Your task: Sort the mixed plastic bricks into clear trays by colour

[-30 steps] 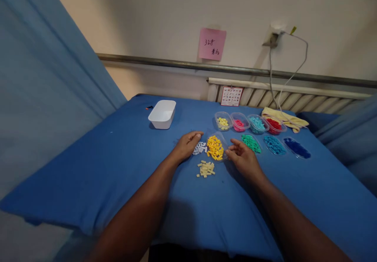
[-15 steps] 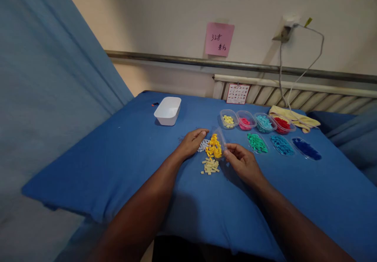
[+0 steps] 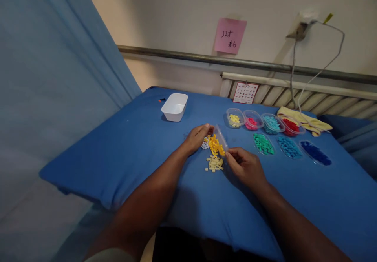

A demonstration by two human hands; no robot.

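My right hand (image 3: 243, 164) pinches the near end of a clear plastic container (image 3: 221, 137), which is tipped steeply on its side. Orange-yellow building bricks (image 3: 216, 146) spill from it onto the blue cloth. On the other side of the heap, my left hand (image 3: 198, 137) is cupped with its fingers stretched towards the container's far end; whether the fingertips touch it I cannot tell. Grey bricks (image 3: 205, 143) lie beside the left hand, partly covered by the yellow ones. Pale cream bricks (image 3: 215, 164) form a loose pile just nearer to me.
A white tub (image 3: 174, 115) stands at the back left. At right, clear containers hold pale yellow (image 3: 234, 120), pink (image 3: 251, 124), light blue (image 3: 271, 123), red (image 3: 291, 127), green (image 3: 263, 143), teal (image 3: 289, 147) and dark blue (image 3: 315, 153) bricks. Behind them lies a yellow cloth (image 3: 312, 122).
The container has tipped further onto its side, and more orange-yellow bricks have slid out over the grey ones. The camera view has shifted slightly left.
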